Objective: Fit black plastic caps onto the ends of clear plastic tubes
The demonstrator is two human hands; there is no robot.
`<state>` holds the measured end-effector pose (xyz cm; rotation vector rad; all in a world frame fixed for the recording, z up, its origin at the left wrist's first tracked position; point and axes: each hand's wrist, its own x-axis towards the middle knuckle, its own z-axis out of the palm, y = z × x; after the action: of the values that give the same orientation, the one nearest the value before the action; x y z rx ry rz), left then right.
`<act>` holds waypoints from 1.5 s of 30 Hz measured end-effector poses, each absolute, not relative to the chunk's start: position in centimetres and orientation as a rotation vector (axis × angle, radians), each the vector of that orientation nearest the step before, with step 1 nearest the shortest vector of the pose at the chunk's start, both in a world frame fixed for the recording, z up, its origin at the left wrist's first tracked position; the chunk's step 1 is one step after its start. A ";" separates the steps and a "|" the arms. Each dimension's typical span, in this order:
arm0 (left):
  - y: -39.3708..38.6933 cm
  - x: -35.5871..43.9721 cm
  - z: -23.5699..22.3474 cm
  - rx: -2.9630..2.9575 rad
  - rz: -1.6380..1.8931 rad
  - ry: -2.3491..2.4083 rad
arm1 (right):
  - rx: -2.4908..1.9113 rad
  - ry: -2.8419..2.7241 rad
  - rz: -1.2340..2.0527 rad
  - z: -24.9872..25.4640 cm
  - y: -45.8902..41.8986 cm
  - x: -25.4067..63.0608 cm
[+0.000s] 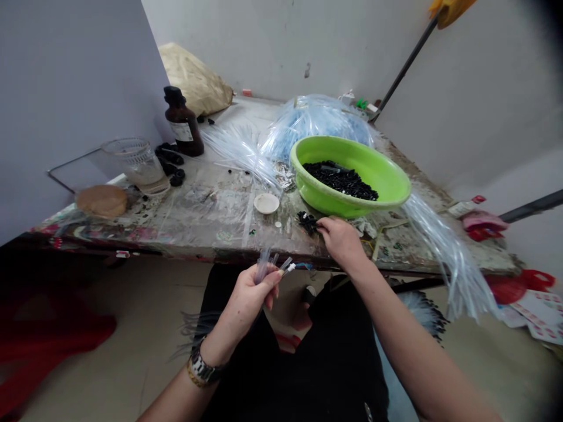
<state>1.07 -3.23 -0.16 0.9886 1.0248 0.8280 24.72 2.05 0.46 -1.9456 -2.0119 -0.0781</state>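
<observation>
My left hand (253, 290) is closed around a bundle of thin clear plastic tubes (264, 265), held over my lap at the table's front edge. One tube, apart from the others, has a white end piece (291, 268). At the near side of the table, my right hand (341, 240) pinches at the right edge of a small heap of black pieces (307, 223); what its fingertips hold is hidden. Just behind that hand stands a green basin (398, 187) with many small black parts (341, 180) inside. A small white dish (266, 203) lies left of the heap.
Bundles of long clear tubing (316, 120) lie behind the basin, and more tubing (448, 252) hangs over the right edge. At left are a brown bottle (187, 132), a glass jar (143, 170) and a round wooden piece (101, 201). A tan bag (193, 79) rests at the back.
</observation>
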 end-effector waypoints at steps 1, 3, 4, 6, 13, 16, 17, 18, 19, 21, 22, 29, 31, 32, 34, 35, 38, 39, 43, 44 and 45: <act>-3.2 1.1 -0.1 0.986 0.829 1.026 | -1.968 -2.033 -0.102 0.4 2.1 24.6; -3.2 1.2 -0.2 0.979 0.829 1.028 | -1.996 -2.073 -0.145 0.1 2.1 24.4; -3.2 1.2 -0.2 0.974 0.829 1.028 | -2.002 -2.086 -0.163 0.0 2.2 24.4; -3.1 1.2 -0.3 0.963 0.836 1.030 | -2.001 -2.087 -0.170 -0.1 2.2 24.5; -2.6 0.7 -0.4 0.902 0.873 1.056 | -1.900 -1.859 0.021 1.1 2.2 24.7; -2.3 0.5 -0.3 0.893 0.888 1.058 | -1.752 -1.718 0.215 2.1 2.6 24.1; -2.3 0.4 -0.3 0.893 0.893 1.055 | -1.707 -1.689 0.283 2.3 2.8 23.8; -2.2 0.4 -0.3 0.894 0.896 1.050 | -1.670 -1.669 0.344 2.5 3.1 23.5; -2.1 0.4 -0.3 0.894 0.900 1.046 | -1.642 -1.656 0.393 2.7 3.4 23.2; -2.1 0.3 -0.5 0.891 0.907 1.038 | -1.598 -1.643 0.474 2.8 4.2 22.6; -2.0 0.2 -0.6 0.887 0.911 1.036 | -1.574 -1.639 0.512 2.8 4.7 22.3; -2.1 -0.3 -1.0 0.866 0.922 1.041 | -1.495 -1.689 0.571 3.5 7.7 20.4; -2.1 -0.4 -1.1 0.870 0.920 1.037 | -1.492 -1.713 0.548 3.8 8.5 19.9; -2.1 -0.5 -1.1 0.874 0.921 1.035 | -1.497 -1.721 0.547 3.8 8.9 19.7; -2.1 -0.5 -1.2 0.881 0.926 1.032 | -1.516 -1.729 0.554 3.8 9.6 19.2; -2.1 -0.6 -1.3 0.883 0.928 1.032 | -1.528 -1.737 0.555 3.8 9.9 19.0; -2.0 -0.7 -1.5 0.883 0.930 1.033 | -1.575 -1.785 0.519 3.8 10.8 18.6; -1.9 -0.8 -1.5 0.885 0.931 1.033 | -1.596 -1.819 0.484 3.8 11.0 18.4; -1.9 -0.9 -1.8 0.905 0.931 1.029 | -1.647 -1.946 0.343 3.7 11.7 18.2; -1.9 -0.9 -1.8 0.903 0.930 1.029 | -1.652 -1.964 0.324 3.7 11.9 18.1; -2.0 -0.9 -1.8 0.897 0.931 1.031 | -1.657 -1.979 0.309 3.6 12.1 18.1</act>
<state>-0.90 -1.96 -1.84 0.8973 1.0312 0.9307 18.11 12.06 3.63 -1.6574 -1.9794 0.3087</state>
